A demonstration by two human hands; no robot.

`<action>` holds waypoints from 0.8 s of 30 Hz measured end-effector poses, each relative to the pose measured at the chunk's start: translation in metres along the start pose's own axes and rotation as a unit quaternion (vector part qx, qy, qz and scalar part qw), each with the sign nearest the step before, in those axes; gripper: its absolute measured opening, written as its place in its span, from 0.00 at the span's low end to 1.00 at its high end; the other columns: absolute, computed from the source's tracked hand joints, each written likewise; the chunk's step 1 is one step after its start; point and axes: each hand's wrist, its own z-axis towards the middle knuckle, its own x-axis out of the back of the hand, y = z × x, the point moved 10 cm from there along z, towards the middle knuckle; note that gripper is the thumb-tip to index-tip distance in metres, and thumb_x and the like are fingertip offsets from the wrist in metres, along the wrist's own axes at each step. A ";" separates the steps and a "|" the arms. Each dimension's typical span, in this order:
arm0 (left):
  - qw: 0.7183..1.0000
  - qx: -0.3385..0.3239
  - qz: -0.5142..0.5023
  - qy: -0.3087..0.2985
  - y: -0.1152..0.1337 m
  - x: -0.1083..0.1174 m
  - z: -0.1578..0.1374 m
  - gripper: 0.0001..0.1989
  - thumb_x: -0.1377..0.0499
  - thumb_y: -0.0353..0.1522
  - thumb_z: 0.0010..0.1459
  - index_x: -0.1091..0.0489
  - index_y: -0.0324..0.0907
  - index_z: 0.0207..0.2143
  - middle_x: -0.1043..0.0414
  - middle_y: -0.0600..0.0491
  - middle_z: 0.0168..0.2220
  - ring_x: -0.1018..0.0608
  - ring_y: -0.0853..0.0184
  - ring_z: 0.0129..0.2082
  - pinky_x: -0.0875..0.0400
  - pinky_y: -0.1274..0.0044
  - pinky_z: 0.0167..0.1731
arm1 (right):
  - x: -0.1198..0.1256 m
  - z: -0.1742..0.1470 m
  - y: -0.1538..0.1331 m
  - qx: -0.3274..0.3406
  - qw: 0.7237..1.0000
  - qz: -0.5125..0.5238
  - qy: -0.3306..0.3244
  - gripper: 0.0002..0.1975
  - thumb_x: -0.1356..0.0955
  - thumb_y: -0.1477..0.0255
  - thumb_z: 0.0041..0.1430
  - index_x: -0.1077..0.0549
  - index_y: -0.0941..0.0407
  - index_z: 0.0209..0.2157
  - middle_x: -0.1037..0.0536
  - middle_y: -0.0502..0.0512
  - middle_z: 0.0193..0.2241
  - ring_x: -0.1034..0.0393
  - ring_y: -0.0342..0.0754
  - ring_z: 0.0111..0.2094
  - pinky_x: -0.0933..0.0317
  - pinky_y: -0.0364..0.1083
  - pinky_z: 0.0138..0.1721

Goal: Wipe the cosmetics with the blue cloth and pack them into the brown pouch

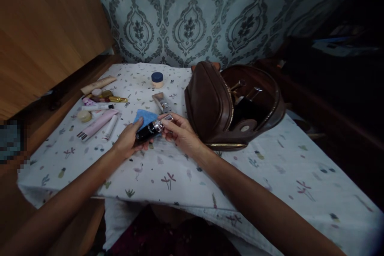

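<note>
A black cosmetic bottle (145, 133) with a silver top lies tilted between my two hands above the cloth-covered table. My left hand (128, 138) is closed around its black body. At the other end, the fingers of my right hand (180, 130) are closed on the shiny silver cap (165, 120). A blue cloth (146, 117) shows just behind the bottle, partly covered by it and by my left hand; whether a hand grips the cloth too, I cannot tell. Beyond my right hand lies a small tube (161, 102) with a silver cap.
An open brown leather bag (207, 100) with items inside stands right of my hands. Several tubes and cosmetics, including a pink tube (97, 125) and a beige tube (98, 85), lie at the left. A jar with a dark blue lid (157, 77) stands at the back, before a patterned curtain (189, 28).
</note>
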 end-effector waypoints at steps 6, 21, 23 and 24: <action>0.984 -0.037 -0.154 0.076 0.012 0.015 -0.005 0.09 0.38 0.34 0.55 0.28 0.41 0.38 0.21 0.52 0.32 0.20 0.64 0.26 0.22 0.74 0.21 | 0.017 0.004 0.000 0.030 0.997 0.032 0.061 0.24 0.21 0.54 0.43 0.34 0.55 0.25 0.34 0.41 0.16 0.35 0.38 0.18 0.47 0.37 0.16; 0.990 -0.123 0.019 0.073 0.034 0.012 -0.021 0.16 0.29 0.34 0.39 0.34 0.42 0.26 0.35 0.60 0.23 0.33 0.73 0.22 0.35 0.83 0.16 | 0.015 0.003 -0.001 0.043 0.997 -0.002 0.063 0.27 0.23 0.48 0.43 0.35 0.54 0.28 0.34 0.39 0.12 0.36 0.39 0.13 0.45 0.37 0.13; 0.987 -0.142 0.040 0.058 0.038 0.014 -0.021 0.14 0.30 0.35 0.41 0.31 0.44 0.28 0.31 0.58 0.26 0.30 0.71 0.24 0.31 0.82 0.19 | 0.011 0.002 -0.006 0.050 0.997 -0.023 0.051 0.28 0.24 0.48 0.44 0.37 0.53 0.27 0.34 0.39 0.12 0.36 0.40 0.13 0.46 0.37 0.13; 0.986 -0.149 0.062 0.044 0.040 0.014 -0.020 0.12 0.31 0.36 0.43 0.29 0.45 0.30 0.28 0.57 0.29 0.27 0.69 0.27 0.28 0.80 0.22 | 0.009 0.001 -0.011 0.057 0.997 -0.032 0.048 0.28 0.24 0.47 0.44 0.38 0.53 0.28 0.34 0.39 0.12 0.36 0.40 0.13 0.46 0.37 0.13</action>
